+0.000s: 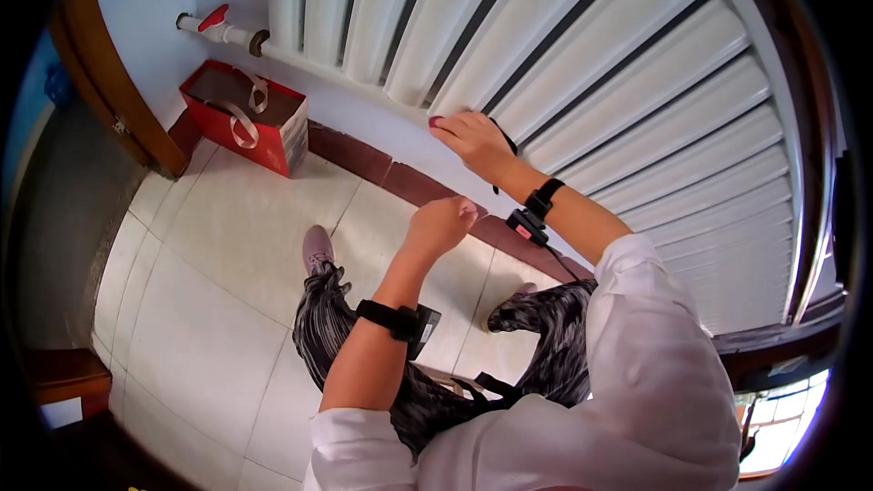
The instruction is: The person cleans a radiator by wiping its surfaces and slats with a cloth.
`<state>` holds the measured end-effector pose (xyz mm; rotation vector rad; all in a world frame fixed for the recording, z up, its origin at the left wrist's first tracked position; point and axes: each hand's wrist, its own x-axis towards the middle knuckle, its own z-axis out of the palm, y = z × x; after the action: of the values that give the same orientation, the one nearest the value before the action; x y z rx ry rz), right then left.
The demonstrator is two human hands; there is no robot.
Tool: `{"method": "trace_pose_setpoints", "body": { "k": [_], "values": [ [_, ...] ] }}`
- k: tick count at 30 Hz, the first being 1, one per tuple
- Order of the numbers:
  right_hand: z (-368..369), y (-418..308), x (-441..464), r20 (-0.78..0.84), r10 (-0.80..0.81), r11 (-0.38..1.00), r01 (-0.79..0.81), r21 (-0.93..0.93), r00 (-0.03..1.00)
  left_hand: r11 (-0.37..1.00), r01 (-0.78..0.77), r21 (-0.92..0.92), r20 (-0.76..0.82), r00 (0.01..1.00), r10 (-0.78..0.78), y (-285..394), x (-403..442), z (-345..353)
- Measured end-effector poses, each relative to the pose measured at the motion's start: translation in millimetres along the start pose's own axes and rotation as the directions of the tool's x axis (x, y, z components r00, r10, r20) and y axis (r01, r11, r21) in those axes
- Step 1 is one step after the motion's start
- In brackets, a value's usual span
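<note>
My right hand (475, 142) is at the lower edge of the white radiator (473, 45), its fingers bent together around a small dark red thing (436, 122) that shows at the fingertips. I cannot make out what that thing is. Lower and to the left, my left hand (441, 225) is closed in front of the dark red baseboard (414, 189), above the tiled floor. A bit of pink shows at its fingers, too small to name. Black straps with small devices circle both forearms.
A red paper bag (245, 127) with ribbon handles stands on the floor by the wall. Above it, a pipe with a red valve handle (214, 17) runs to the radiator. A wooden door frame (118, 73) is at the left. My feet and legs are below my hands.
</note>
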<state>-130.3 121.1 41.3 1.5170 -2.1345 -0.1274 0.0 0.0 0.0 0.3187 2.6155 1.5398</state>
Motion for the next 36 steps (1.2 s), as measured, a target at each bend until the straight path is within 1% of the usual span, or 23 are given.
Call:
{"method": "trace_pose_setpoints", "body": {
  "k": [3,5,6,7,8,9,10,11,13,14,16,17,19,20,22,25,26,30,31,32,33,34,36],
  "values": [
    [-22,10,-52,0.033,0.060,0.998,-0.059,-0.026,0.998,0.999,-0.044,-0.027,0.016,0.999,0.045,8,3,11],
    [-21,0,-84,0.414,-0.037,0.990,-0.023,0.137,0.910,0.999,-0.012,-0.033,-0.001,1.000,0.012,3,-4,8],
    [-25,-7,-86,0.385,-0.012,0.990,-0.042,0.132,0.923,0.999,-0.029,0.014,-0.048,0.998,0.030,-8,0,5],
    [-44,-9,-92,0.529,0.287,0.847,-0.469,0.249,0.799,0.999,-0.041,0.020,-0.040,0.998,0.042,-14,7,13],
    [-65,-11,-101,0.697,0.473,0.525,-0.808,0.269,0.539,0.994,-0.095,0.045,-0.092,0.991,0.098,-17,12,26],
    [-76,-11,-104,0.694,0.489,0.503,-0.821,0.270,0.528,0.985,-0.148,0.093,-0.129,0.979,0.159,-22,14,30],
    [-86,-11,-109,0.749,0.543,-0.003,-0.891,0.454,0.380,0.975,-0.205,0.087,-0.078,0.974,0.212,-18,11,19],
    [-100,-16,-121,0.823,0.517,-0.511,-0.687,0.517,0.235,0.994,-0.103,0.042,-0.099,0.989,0.107,-13,8,18],
    [-149,-55,-109,0.821,0.439,-0.852,-0.121,0.509,0.366,0.994,-0.096,-0.053,-0.101,0.991,0.091,-33,15,21],
    [-151,-56,-125,0.792,0.318,-0.935,0.031,0.355,0.522,0.993,-0.107,-0.041,-0.061,0.993,0.104,-24,13,25],
    [-155,-68,-132,0.750,0.374,-0.920,0.118,0.373,0.546,0.937,0.146,-0.316,0.043,0.989,-0.139,-7,3,23],
    [-144,-75,-130,0.696,0.411,-0.906,0.178,0.384,0.589,0.954,0.150,-0.260,0.056,0.988,-0.141,-4,3,17],
    [-135,-78,-135,0.647,0.374,-0.927,0.249,0.280,0.664,0.823,0.248,-0.512,0.231,0.962,-0.147,7,0,19],
    [-138,-76,-138,0.620,0.403,-0.915,0.290,0.280,0.673,0.825,0.254,-0.504,0.230,0.961,-0.155,17,-3,27],
    [-130,-70,-135,0.554,0.459,-0.888,0.351,0.296,0.694,0.490,0.376,-0.787,0.450,0.892,0.039,28,-5,30],
    [-128,-74,-130,0.534,0.525,-0.849,0.363,0.384,0.663,0.497,0.337,-0.800,0.453,0.882,0.132,53,-31,29],
    [-119,-72,-132,0.512,0.502,-0.855,0.308,0.418,0.698,0.630,0.298,-0.718,0.388,0.922,0.006,67,-38,29],
    [-111,-75,-136,0.567,0.469,-0.859,0.202,0.470,0.677,0.595,0.266,-0.758,0.151,0.960,-0.236,75,-51,28],
    [-107,-73,-145,0.626,0.519,-0.793,0.053,0.608,0.581,0.605,0.255,-0.754,0.132,0.962,-0.241,76,-53,31],
    [-101,-67,-151,0.641,0.587,-0.692,-0.105,0.715,0.494,0.510,0.209,-0.834,0.110,0.970,-0.217,72,-54,31],
    [-96,-66,-157,0.523,0.676,-0.458,-0.259,0.850,0.519,0.429,0.134,-0.893,0.063,0.982,-0.176,70,-49,24],
    [-71,-67,-163,0.431,0.725,-0.106,-0.532,0.840,0.537,0.361,0.131,-0.923,0.063,0.979,-0.195,61,-50,22],
    [-76,-70,-148,0.334,0.764,-0.051,-0.465,0.884,0.552,0.256,0.124,-0.959,0.081,0.982,-0.173,57,-50,17]
  ]
}}
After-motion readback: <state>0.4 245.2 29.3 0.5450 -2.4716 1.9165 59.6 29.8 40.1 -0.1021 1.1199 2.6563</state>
